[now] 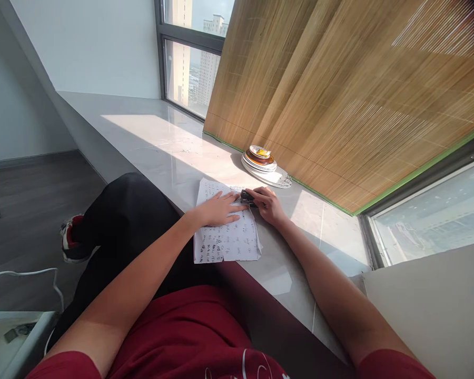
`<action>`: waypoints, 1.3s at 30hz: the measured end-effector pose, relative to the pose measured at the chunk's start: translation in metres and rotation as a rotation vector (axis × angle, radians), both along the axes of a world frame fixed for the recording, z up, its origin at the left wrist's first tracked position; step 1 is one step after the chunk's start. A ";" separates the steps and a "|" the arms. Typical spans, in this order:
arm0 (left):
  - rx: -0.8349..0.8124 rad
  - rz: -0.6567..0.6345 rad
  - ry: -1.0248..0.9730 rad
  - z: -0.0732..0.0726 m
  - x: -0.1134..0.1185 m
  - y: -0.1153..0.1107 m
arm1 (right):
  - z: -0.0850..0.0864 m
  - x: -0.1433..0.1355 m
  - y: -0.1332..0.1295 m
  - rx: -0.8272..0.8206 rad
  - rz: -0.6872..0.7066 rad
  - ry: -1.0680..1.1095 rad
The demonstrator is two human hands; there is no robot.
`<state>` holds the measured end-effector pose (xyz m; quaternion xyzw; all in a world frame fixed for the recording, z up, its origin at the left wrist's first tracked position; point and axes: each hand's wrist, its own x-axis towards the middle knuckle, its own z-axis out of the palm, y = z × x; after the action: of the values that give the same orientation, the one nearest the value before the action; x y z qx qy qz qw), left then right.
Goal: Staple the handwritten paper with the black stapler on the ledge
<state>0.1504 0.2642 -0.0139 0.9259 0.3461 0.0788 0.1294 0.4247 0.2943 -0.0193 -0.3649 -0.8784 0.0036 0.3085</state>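
A sheet of paper (237,245) covered in handwriting lies on the sill, its near edge reaching past the sill's front edge. My left hand (220,209) rests flat on it with the fingers spread. At the paper's right edge is a small black stapler (246,197), gripped by my right hand (267,204). The stapler's front end lies over the paper, close to my left fingertips. Whether its jaws are pressed together cannot be made out. My fingers hide part of the writing and part of the stapler.
Beyond the paper, a stack of plates and bowls (256,160) stands against the bamboo blind (300,95). The pale tiled sill (142,126) runs off to the far left under a window (189,68). A white-edged stool or basket (19,326) is at the lower left.
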 end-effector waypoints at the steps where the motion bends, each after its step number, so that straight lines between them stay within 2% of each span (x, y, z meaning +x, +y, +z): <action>1: 0.000 0.000 0.002 0.000 0.000 0.000 | 0.000 0.000 0.000 0.001 0.000 0.002; 11: -0.005 -0.012 0.003 0.000 -0.001 0.002 | 0.002 -0.003 0.000 0.006 -0.009 -0.035; 21: -0.030 -0.021 -0.065 -0.005 -0.002 0.007 | 0.002 -0.014 -0.008 0.030 -0.123 -0.141; 26: -0.037 -0.010 -0.035 0.002 -0.003 0.003 | 0.004 -0.017 -0.011 0.050 -0.110 -0.147; 29: -0.037 0.001 -0.008 0.006 -0.004 0.001 | 0.003 -0.009 -0.005 0.010 -0.121 -0.057; 32: -0.034 -0.007 0.005 0.006 -0.004 0.001 | -0.002 0.004 0.005 -0.026 -0.229 0.102; 35: -0.011 -0.015 -0.026 0.005 -0.002 0.000 | -0.007 0.014 0.012 -0.033 -0.423 0.237; 37: 0.049 0.022 -0.140 0.008 -0.004 -0.001 | -0.003 0.012 0.011 -0.014 -0.523 0.308; 39: 0.138 0.105 -0.350 0.012 -0.011 -0.001 | 0.005 0.001 0.005 0.033 -0.532 0.371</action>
<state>0.1391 0.2631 -0.0015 0.8855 0.3598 0.2687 0.1197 0.4258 0.2989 -0.0142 -0.5699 -0.6811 -0.0249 0.4591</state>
